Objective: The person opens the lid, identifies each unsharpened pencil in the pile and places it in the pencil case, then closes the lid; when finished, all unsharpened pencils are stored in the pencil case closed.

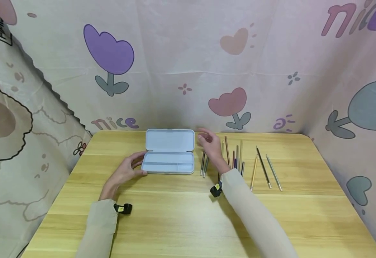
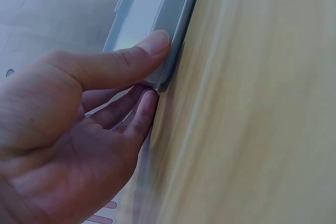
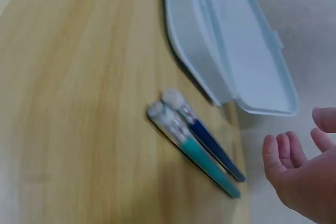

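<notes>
A light blue pencil case [image 1: 167, 168] lies with its lid [image 1: 170, 140] folded back, its tray divided into compartments. My left hand [image 1: 128, 168] grips the case's left side; in the left wrist view the thumb [image 2: 155, 43] lies over the rim and fingers touch the side wall below. My right hand [image 1: 209, 145] hovers just right of the lid, fingers loosely bent and holding nothing, apart from the lid in the right wrist view. Below it lie a teal pencil [image 3: 202, 161] and a dark blue pencil [image 3: 212, 142], both with white eraser ends, beside the case.
Several more pencils [image 1: 237, 157] lie right of the right hand, partly hidden by its wrist. Farther right are a yellow pencil [image 1: 254, 172], a black pencil [image 1: 263, 167] and a grey-green pencil [image 1: 274, 172]. A patterned cloth [image 1: 175, 53] hangs behind the wooden table [image 1: 175, 222].
</notes>
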Demonstrator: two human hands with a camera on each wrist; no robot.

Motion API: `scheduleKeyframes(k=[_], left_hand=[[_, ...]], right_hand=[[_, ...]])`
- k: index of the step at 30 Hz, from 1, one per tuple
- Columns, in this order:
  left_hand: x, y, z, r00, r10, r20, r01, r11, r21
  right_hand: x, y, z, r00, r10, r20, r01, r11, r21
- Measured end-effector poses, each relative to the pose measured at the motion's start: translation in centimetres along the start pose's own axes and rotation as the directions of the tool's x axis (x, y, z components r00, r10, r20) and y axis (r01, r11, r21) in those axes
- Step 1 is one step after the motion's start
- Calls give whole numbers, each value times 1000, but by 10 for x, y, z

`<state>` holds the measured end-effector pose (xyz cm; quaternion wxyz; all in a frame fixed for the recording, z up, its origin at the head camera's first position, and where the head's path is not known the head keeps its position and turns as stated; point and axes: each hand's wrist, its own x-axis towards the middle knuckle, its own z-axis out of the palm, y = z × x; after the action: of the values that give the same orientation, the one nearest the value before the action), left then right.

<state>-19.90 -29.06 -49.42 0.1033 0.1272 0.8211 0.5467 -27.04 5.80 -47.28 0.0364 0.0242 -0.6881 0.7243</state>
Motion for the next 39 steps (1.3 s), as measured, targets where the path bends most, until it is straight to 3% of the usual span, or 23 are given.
scheduleKeyframes(k=[11,15,26,31,35,39], left_hand=[[-1,-1,-2,1000,-4,6,4,1000,-14],[-2,-3,-1,1000,-5,12,6,1000,-23],[0,0,1,1000,24,13,-24,999,-25],[2,0,1,999,33,17,-32,999,-23],[0,-2,0,1000,22,2,-22,1000,-12],[-1,-2,1,1000,29,4,-29,1000,-12]], right_hand=[[-38,-31,-36,995,9,96,-6,999,-38],[-53,-39,-55,995,-12,98,16,999,-43],[-86,-40,-115,1000,-17,17,20,979,-201],[-99,-33,-139,999,8,-41,-18,967,-254],[-102,-27,-152,998,58,-38,-67,933,-353],[-102,-21,-160,998,58,-28,-64,849,-524]])
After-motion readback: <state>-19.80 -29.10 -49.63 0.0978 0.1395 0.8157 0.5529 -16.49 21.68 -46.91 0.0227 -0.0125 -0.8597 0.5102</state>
